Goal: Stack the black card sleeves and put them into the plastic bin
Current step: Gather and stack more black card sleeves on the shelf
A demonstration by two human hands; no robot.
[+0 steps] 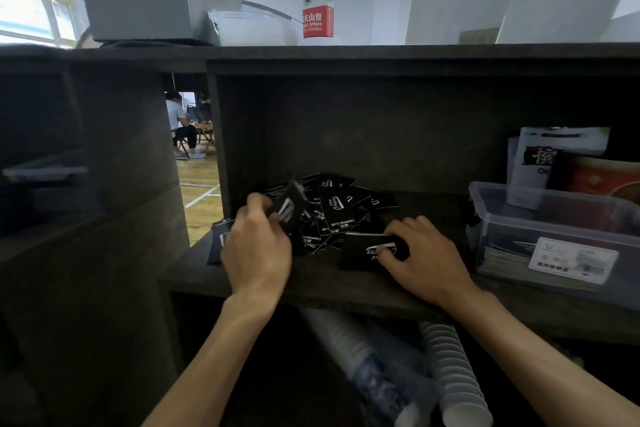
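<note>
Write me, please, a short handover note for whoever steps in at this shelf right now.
Left hand: holds one black card sleeve lifted above the loose pile.
Right hand: its fingers curl over a small stack of sleeves lying on the shelf, in front of the pile.
Plastic bin: on the shelf to the right, open, with packets and flat items already inside; whether any of these are sleeves I cannot tell.
Done: a small stack begun.
Left: gather most of the pile onto the stack, then put it into the bin.

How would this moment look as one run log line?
left hand: pinches one black sleeve | right hand: holds sleeve stack | plastic bin: right side
</note>
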